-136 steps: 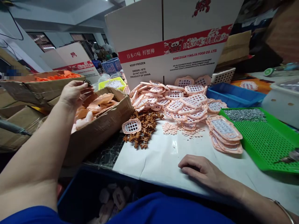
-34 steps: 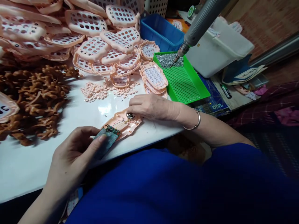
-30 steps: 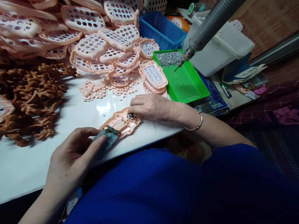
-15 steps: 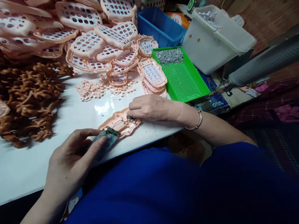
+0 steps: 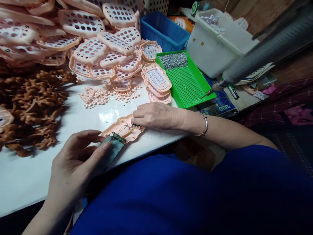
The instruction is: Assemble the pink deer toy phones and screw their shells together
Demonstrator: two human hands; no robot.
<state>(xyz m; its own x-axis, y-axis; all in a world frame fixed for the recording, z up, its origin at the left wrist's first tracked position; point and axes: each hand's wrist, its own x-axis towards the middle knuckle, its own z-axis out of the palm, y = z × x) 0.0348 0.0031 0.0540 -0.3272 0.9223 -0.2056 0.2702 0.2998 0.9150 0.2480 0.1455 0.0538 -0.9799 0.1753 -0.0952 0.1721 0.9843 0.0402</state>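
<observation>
A circuit board (image 5: pixel 113 148) with a pale bluish sheet over it is pinched in my left hand (image 5: pixel 75 160), thumb on top. Thin wires run from its upper end to a small round dark part (image 5: pixel 134 124). That part sits inside a peach plastic shell (image 5: pixel 119 125), lying on the white table (image 5: pixel 26 176) with its hollow side up. My right hand (image 5: pixel 156 116) has its fingertips closed on the round part at the shell's right end and partly covers it.
Peach shells (image 5: pixel 91 50) are piled at the back, small peach pieces (image 5: pixel 94 97) before them. Brown parts (image 5: pixel 36 101) heap at left. A green tray (image 5: pixel 190 83) holds screws; a blue bin (image 5: pixel 163 31) and grey bin (image 5: pixel 212 45) stand behind. An electric screwdriver (image 5: pixel 259 55) hangs at right.
The view has shifted slightly. The screwdriver's tip now shows over the green tray's right edge. Both hands keep nearly the same hold, with the right fingers a little further over the round part.
</observation>
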